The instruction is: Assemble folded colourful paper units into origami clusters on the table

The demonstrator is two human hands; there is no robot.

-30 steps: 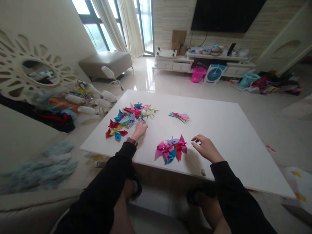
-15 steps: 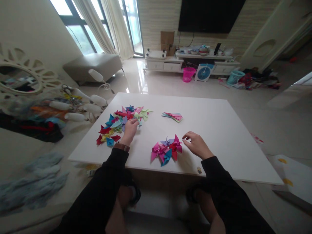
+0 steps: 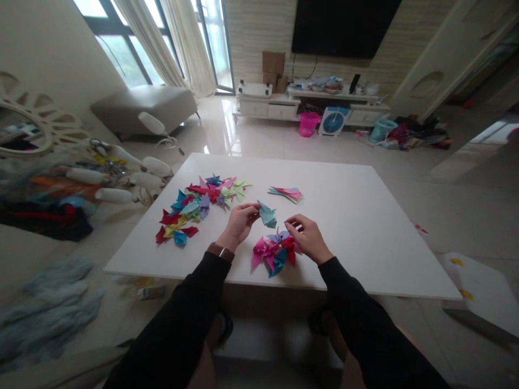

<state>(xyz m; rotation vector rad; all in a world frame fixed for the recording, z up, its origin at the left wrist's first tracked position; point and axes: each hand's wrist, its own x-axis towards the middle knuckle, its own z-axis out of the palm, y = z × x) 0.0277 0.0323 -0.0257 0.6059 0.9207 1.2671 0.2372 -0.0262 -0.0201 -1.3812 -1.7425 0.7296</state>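
Since half a second ago the left hand (image 3: 240, 219) has left the loose heap and come to the middle of the table, now carrying a teal folded paper piece (image 3: 267, 214), while the right hand (image 3: 307, 237) has drawn in closer to it. The white square table (image 3: 365, 227) fills the centre of the head view. A scattered heap of folded paper pieces in red, blue, yellow, green and pink (image 3: 194, 205) lies at ten o'clock on the table. At six o'clock, near the edge closest to the person, sits a bunched cluster of pink, red, blue and purple folded paper (image 3: 273, 253). A small flat stack of pink and green folded sheets (image 3: 286, 193) lies at twelve o'clock from that cluster, well apart from it. The teal piece is raised just above the cluster, pinched at its left edge between the left thumb and fingertips. The right hand hovers at three o'clock of the teal piece, fingers curled with the tips drawn together over the cluster; whether they grip anything cannot be told.
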